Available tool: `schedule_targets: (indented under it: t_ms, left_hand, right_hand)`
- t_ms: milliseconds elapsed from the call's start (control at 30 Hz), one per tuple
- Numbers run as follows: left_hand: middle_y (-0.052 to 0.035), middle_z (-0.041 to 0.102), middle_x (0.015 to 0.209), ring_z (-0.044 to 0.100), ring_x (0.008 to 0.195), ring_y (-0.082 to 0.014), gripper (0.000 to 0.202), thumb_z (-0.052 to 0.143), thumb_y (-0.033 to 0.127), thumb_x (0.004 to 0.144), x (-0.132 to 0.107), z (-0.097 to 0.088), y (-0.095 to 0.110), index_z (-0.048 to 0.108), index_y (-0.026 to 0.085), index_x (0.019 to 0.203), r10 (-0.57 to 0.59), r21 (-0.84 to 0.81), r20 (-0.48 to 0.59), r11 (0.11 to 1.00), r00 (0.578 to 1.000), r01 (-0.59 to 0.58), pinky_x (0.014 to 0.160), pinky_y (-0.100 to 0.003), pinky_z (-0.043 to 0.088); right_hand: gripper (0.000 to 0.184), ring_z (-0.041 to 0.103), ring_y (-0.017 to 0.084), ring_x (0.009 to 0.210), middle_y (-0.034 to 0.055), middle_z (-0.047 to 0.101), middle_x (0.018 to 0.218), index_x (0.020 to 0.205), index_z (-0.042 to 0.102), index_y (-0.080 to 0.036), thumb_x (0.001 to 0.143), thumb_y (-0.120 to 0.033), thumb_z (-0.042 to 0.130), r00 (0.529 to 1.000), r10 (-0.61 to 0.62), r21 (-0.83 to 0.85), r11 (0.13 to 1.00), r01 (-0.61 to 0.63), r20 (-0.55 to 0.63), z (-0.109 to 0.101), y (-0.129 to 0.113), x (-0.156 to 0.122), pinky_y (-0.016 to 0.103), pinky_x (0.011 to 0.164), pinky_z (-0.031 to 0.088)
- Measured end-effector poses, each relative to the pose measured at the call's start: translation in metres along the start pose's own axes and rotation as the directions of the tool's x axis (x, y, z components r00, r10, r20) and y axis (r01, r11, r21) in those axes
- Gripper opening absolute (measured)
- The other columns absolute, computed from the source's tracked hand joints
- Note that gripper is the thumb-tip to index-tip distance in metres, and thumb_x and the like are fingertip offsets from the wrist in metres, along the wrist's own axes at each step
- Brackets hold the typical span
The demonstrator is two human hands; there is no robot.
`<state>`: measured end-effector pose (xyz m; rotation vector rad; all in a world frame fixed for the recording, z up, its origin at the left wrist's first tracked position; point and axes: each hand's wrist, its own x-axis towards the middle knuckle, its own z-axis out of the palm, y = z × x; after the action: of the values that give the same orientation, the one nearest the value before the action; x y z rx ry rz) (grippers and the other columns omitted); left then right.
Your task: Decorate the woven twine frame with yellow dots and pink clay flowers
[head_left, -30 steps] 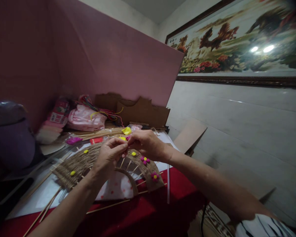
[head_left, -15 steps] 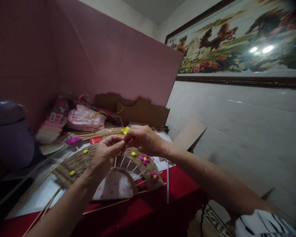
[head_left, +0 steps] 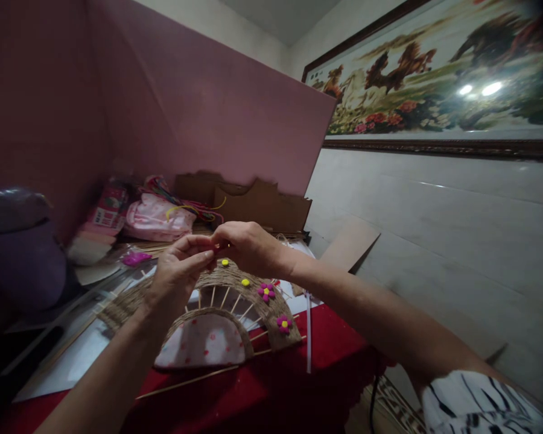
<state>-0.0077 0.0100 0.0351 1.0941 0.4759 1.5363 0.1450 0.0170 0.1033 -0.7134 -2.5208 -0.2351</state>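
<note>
My left hand (head_left: 178,268) and my right hand (head_left: 253,247) meet at the fingertips above the table, both pinched closed. What lies between their fingers is too small and covered to make out. Below them is a fan-shaped piece of woven twine (head_left: 271,322) on thin sticks, partly hidden by my left hand and forearm. Two purple clay flowers (head_left: 266,292) with yellow centres sit on its right side. Yellow clay dots (head_left: 245,283) lie farther up the band. A half-round of white cloth with red spots (head_left: 203,340) fills the inner arch.
A red cloth (head_left: 262,398) covers the table. Behind lie a bag of purple clay (head_left: 136,258), a pink spotted cloth bundle (head_left: 160,217) and brown cardboard (head_left: 262,208). At left stands a purple bin (head_left: 22,265); a loose stick (head_left: 185,382) lies in front.
Both hands have shifted left and slightly up, still pinched together. My left hand and forearm now cover the yellow dots on the fan's left side, while another dot near the top shows.
</note>
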Motion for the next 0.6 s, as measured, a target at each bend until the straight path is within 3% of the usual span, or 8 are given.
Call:
schedule_targets:
  t_ms: [233,433,600]
  left_hand:
    - [-0.0018,0.066,0.066,0.057,0.052,-0.0097,0.020,0.075,0.017,0.060,-0.001,0.003,0.001,0.066,0.015,0.078,0.021,0.000,0.019,1.000,1.000,-0.021,0.048,-0.020,0.042]
    - [-0.0009,0.066,0.065,0.056,0.053,-0.0095,0.024,0.077,0.015,0.053,0.000,0.003,-0.006,0.065,0.014,0.075,0.023,0.007,-0.050,1.000,0.998,-0.022,0.048,-0.020,0.041]
    - [0.0003,0.064,0.063,0.055,0.054,-0.0085,0.021,0.075,0.013,0.052,0.000,0.003,-0.010,0.064,0.014,0.070,0.013,0.035,-0.064,0.999,0.998,-0.010,0.049,-0.018,0.039]
  right_hand:
    - [0.008,0.057,0.012,0.072,0.0042,0.064,0.081,0.081,0.062,-0.014,0.083,-0.011,0.055,0.999,-0.034,-0.007,0.999,0.034,0.018,-0.002,-0.001,-0.002,0.023,0.067,0.041]
    - [0.007,0.059,0.014,0.072,0.0059,0.066,0.079,0.081,0.064,-0.013,0.083,-0.013,0.057,0.999,-0.025,-0.028,0.999,0.025,-0.031,0.009,0.001,-0.007,0.025,0.067,0.043]
    - [0.007,0.060,0.014,0.072,0.0054,0.067,0.077,0.078,0.065,-0.013,0.079,-0.009,0.059,0.994,0.065,0.136,0.989,-0.053,-0.086,0.019,0.000,-0.012,0.027,0.070,0.044]
